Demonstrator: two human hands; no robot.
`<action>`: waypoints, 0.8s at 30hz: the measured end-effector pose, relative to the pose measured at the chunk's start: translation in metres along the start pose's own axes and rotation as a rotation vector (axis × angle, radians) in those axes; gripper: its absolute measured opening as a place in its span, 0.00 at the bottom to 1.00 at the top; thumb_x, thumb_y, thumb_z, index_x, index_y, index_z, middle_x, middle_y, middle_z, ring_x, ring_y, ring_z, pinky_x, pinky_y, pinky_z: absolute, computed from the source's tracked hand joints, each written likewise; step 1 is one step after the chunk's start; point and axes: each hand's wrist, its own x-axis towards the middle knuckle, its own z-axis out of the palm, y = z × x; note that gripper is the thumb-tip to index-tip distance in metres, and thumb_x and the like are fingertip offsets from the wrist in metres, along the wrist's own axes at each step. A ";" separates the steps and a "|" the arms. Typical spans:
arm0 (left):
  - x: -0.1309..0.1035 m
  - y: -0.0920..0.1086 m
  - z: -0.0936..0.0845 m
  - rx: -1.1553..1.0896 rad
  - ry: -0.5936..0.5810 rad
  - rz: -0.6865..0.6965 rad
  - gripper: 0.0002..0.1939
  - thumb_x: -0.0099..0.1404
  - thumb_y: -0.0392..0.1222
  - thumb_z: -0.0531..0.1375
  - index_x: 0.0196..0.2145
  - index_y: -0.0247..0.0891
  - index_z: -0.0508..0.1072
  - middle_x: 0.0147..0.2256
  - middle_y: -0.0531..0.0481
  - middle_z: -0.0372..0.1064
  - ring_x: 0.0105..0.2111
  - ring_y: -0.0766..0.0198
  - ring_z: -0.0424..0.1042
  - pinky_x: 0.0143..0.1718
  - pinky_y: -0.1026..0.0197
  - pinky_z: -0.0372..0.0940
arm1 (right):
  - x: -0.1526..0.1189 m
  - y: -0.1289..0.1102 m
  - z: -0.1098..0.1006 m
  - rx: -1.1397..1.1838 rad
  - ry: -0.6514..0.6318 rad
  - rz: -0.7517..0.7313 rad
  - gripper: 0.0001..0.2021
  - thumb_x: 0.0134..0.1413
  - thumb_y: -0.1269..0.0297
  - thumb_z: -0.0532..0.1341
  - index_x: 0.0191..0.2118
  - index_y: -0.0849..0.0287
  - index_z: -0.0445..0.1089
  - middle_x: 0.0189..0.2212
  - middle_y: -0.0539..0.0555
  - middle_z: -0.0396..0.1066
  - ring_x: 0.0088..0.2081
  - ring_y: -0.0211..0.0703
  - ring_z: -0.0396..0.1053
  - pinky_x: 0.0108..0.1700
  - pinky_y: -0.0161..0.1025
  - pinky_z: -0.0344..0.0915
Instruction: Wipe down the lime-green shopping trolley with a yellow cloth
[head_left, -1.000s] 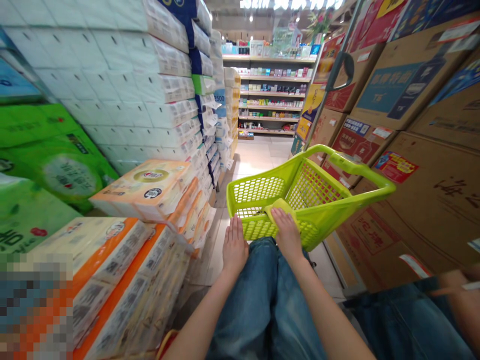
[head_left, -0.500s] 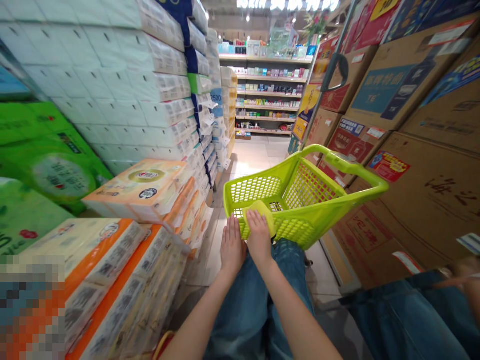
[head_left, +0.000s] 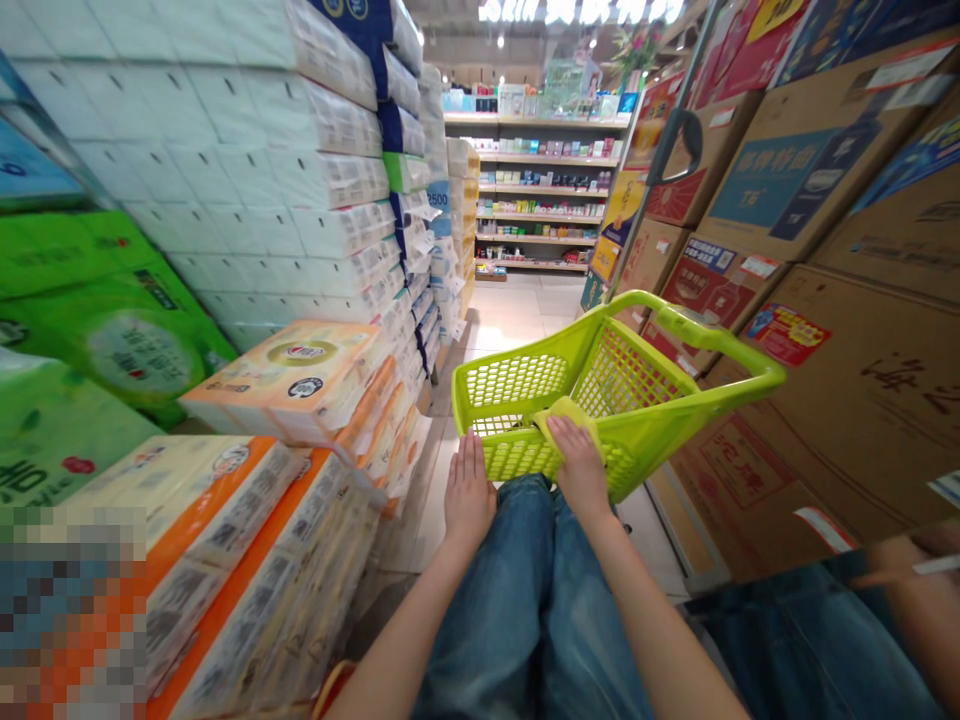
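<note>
A lime-green plastic shopping basket cart [head_left: 517, 458] with lattice sides stands in front of my knees. My right hand [head_left: 583, 468] presses a yellow cloth [head_left: 574, 408] over the near top rim, its fingers bent round the cloth and the edge. Part of the cloth is hidden under the fingers. Against the near left corner of the cart rests my left hand [head_left: 470, 490], fingers straight and side by side, with nothing in them.
Packs of tissue [head_left: 292, 370] are stacked along the left. Cardboard cartons [head_left: 847, 390] rise on the right, beside a metal pole with a dark handle [head_left: 679, 150]. Stocked shelves [head_left: 544, 185] stand at the aisle's far end. Another person's denim-clad leg [head_left: 817, 640] is at lower right.
My right hand has slid rightward along the near rim with the yellow cloth. My left hand stays by the cart's corner. The whole view has shifted slightly.
</note>
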 end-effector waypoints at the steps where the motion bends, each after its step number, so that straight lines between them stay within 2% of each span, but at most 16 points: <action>1: 0.000 0.000 0.001 0.000 0.000 -0.005 0.46 0.60 0.30 0.53 0.70 0.29 0.33 0.70 0.36 0.39 0.70 0.54 0.40 0.68 0.47 0.48 | 0.000 0.013 -0.006 -0.021 0.028 0.022 0.38 0.43 0.85 0.48 0.63 0.61 0.61 0.62 0.55 0.64 0.65 0.44 0.56 0.68 0.50 0.50; 4: 0.000 0.001 0.003 0.002 0.003 -0.016 0.46 0.59 0.30 0.53 0.70 0.29 0.33 0.70 0.36 0.38 0.70 0.54 0.40 0.68 0.48 0.48 | 0.000 0.038 -0.017 -0.076 0.116 0.100 0.38 0.42 0.84 0.49 0.63 0.60 0.62 0.61 0.54 0.66 0.65 0.45 0.57 0.69 0.51 0.48; 7: -0.001 0.002 0.003 0.002 0.008 -0.019 0.45 0.60 0.30 0.53 0.70 0.28 0.33 0.70 0.36 0.38 0.70 0.54 0.39 0.68 0.48 0.48 | 0.002 0.029 -0.008 -0.123 0.162 0.180 0.36 0.44 0.84 0.49 0.62 0.61 0.63 0.61 0.56 0.66 0.65 0.47 0.57 0.68 0.53 0.48; 10: -0.001 0.002 0.004 -0.001 0.008 -0.016 0.46 0.60 0.30 0.53 0.70 0.28 0.33 0.70 0.36 0.39 0.70 0.53 0.40 0.68 0.47 0.48 | 0.005 -0.007 0.014 -0.109 0.141 0.197 0.35 0.45 0.84 0.49 0.62 0.63 0.63 0.61 0.57 0.66 0.66 0.48 0.56 0.68 0.53 0.47; 15: -0.001 -0.001 0.009 0.037 0.025 -0.011 0.43 0.64 0.31 0.50 0.70 0.30 0.30 0.70 0.36 0.41 0.70 0.54 0.42 0.67 0.47 0.51 | 0.010 -0.082 0.048 0.030 0.001 0.093 0.32 0.51 0.83 0.49 0.62 0.63 0.63 0.62 0.57 0.64 0.66 0.46 0.56 0.69 0.48 0.46; 18: -0.002 -0.004 0.012 0.090 0.036 0.000 0.39 0.66 0.29 0.46 0.70 0.32 0.31 0.69 0.38 0.44 0.70 0.56 0.42 0.67 0.48 0.52 | 0.012 -0.105 0.056 0.092 -0.039 0.043 0.28 0.55 0.80 0.50 0.62 0.63 0.64 0.62 0.57 0.64 0.66 0.45 0.56 0.69 0.46 0.45; 21: -0.001 -0.004 0.011 0.085 0.027 0.001 0.40 0.65 0.30 0.47 0.70 0.32 0.32 0.69 0.38 0.44 0.69 0.56 0.43 0.67 0.49 0.51 | 0.009 -0.103 0.054 0.100 -0.054 -0.009 0.29 0.56 0.80 0.50 0.63 0.62 0.63 0.62 0.56 0.64 0.66 0.44 0.56 0.69 0.46 0.46; 24: -0.001 -0.002 0.006 0.044 0.018 -0.004 0.44 0.62 0.31 0.51 0.70 0.30 0.32 0.70 0.36 0.42 0.70 0.54 0.42 0.67 0.48 0.50 | 0.003 -0.082 0.044 0.079 -0.049 -0.051 0.32 0.54 0.82 0.48 0.64 0.60 0.61 0.63 0.54 0.63 0.66 0.43 0.55 0.68 0.47 0.47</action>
